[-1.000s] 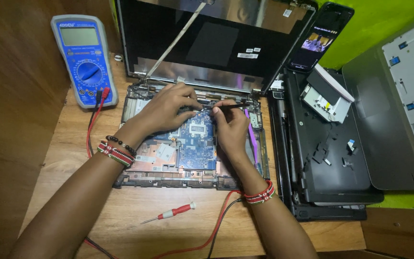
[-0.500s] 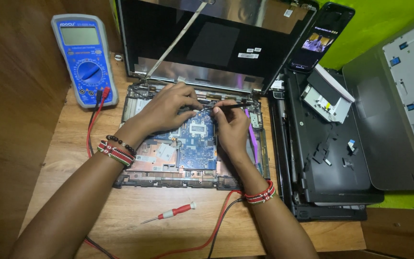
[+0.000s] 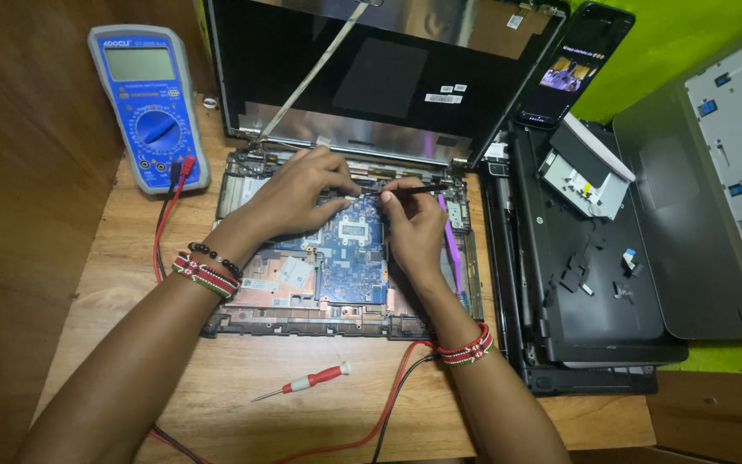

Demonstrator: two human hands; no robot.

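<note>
Blue-cased and switched toward its dial settings, the multimeter [image 3: 149, 103] lies at the far left of the wooden table [image 3: 242, 404], its red lead [image 3: 165, 228] and a black one trailing down toward the near edge and looping back up under the opened laptop base [image 3: 337, 266]. Just right of that, the left hand [image 3: 294, 193] rests on the far edge of the exposed circuit board [image 3: 349, 249], its fingers pressed down near the hinge area; whether they pinch a second probe cannot be told. The right hand [image 3: 414, 228] pinches a thin black probe [image 3: 410, 190] between thumb and forefinger, its tip laid across the components at the far edge of the board. A slip of that tip could bridge two neighbouring contacts and short them, since the parts sit close together and the hand has little bracing. The slack leads could also snag on a wrist and drag the probe off its spot. Near the front, a red-handled screwdriver [image 3: 307, 381] lies loose and could roll. Farther right, a black bottom cover [image 3: 594, 301] holding small loose parts sits close to the table edge, with a phone [image 3: 573, 64] propped beyond it that could topple.
</note>
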